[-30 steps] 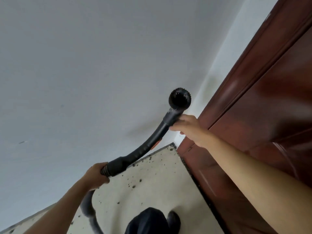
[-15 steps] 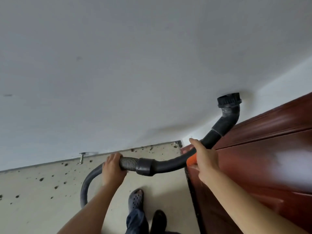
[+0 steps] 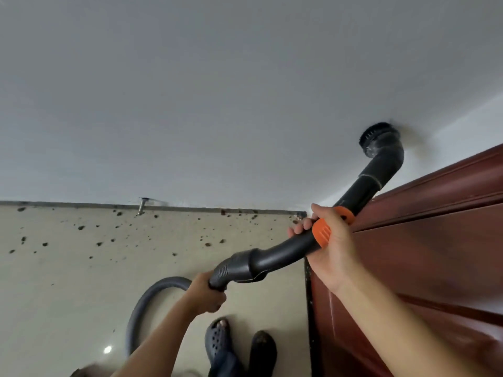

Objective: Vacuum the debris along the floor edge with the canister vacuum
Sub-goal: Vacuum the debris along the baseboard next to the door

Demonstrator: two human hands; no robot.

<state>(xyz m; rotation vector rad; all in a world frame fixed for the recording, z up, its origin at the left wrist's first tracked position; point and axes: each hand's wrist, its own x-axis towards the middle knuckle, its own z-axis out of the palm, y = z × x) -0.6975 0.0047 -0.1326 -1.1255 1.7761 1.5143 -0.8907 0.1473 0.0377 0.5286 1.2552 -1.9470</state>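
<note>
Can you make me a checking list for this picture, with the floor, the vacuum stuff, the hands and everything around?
Surface: pale floor, dotted with dark debris, mostly near the wall edge.
Job's things: black wand with brush nozzle up by the wall, off the floor; grey hose loops down behind it.
Clutter: metal doorstop at the floor edge.
Hands: left hand grips the wand's lower end; right hand grips the wand at its orange collar.
Cables: nothing seen.
Surroundings: white wall, red-brown door on the right, the person's shoes below.
</note>
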